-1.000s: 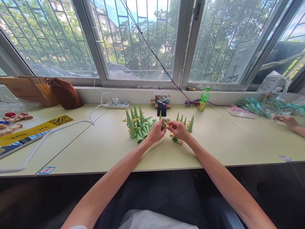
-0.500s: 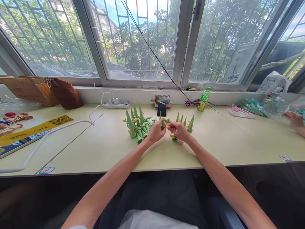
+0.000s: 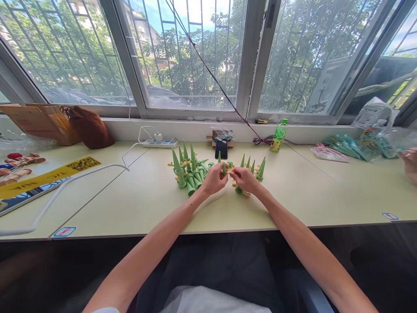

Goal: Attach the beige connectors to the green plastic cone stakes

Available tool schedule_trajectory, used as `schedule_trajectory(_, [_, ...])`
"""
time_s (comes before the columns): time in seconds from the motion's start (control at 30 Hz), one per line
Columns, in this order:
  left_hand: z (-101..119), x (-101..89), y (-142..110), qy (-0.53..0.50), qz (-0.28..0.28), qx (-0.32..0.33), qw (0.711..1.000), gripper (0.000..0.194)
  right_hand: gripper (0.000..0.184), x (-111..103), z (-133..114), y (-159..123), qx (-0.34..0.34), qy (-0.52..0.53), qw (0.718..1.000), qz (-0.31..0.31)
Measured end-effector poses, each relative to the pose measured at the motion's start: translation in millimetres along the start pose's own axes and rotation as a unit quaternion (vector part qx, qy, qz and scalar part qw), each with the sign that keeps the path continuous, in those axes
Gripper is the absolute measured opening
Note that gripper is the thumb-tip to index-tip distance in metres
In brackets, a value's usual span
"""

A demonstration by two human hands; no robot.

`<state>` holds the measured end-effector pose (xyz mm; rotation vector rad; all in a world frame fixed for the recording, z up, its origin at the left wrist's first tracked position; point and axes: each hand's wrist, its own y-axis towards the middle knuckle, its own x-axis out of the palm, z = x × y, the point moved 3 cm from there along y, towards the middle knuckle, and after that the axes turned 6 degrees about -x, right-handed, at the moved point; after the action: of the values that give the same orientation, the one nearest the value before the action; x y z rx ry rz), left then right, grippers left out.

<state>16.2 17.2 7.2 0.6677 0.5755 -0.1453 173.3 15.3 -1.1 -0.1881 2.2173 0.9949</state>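
Observation:
My left hand [image 3: 213, 180] is closed on a small green cone [image 3: 224, 168], held upright above the pale table [image 3: 146, 200]. My right hand [image 3: 245, 179] pinches a small yellow piece [image 3: 230, 172] right against that cone. To the left lies a heap of several green cones [image 3: 189, 169]. A smaller group of green cones [image 3: 256, 167] stands behind my right hand. One green cone [image 3: 239, 190] lies on its side under my right wrist.
A black phone [image 3: 221, 148] leans at the sill behind the cones, beside a green bottle [image 3: 279, 135] and a white power strip [image 3: 159, 142]. Another person's hand [image 3: 409, 164] is at the far right near plastic bags. A white cable [image 3: 65, 182] and a printed sheet [image 3: 39, 184] lie left.
My hands have stayed together on the cone and yellow piece, with only slight finger movement. The other person's hand at the right has drawn back towards the frame edge.

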Motion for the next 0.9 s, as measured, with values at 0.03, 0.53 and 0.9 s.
schedule_trajectory(0.03, [0, 0.1, 0, -0.003, 0.004, 0.006, 1.000, 0.019, 0.031, 0, 1, 0, 0.004, -0.002, 1.000, 0.001])
schedule_trajectory(0.53, [-5, -5.0, 8, -0.157, 0.031, -0.192, 0.968, 0.023, 0.027, -11, -3, 1, 0.029, 0.014, 0.995, 0.095])
schedule_trajectory(0.9, [-4, 0.2, 3, -0.348, -0.079, -0.273, 0.893, 0.045, 0.025, -10, -7, 1, 0.025, 0.033, 0.997, 0.059])
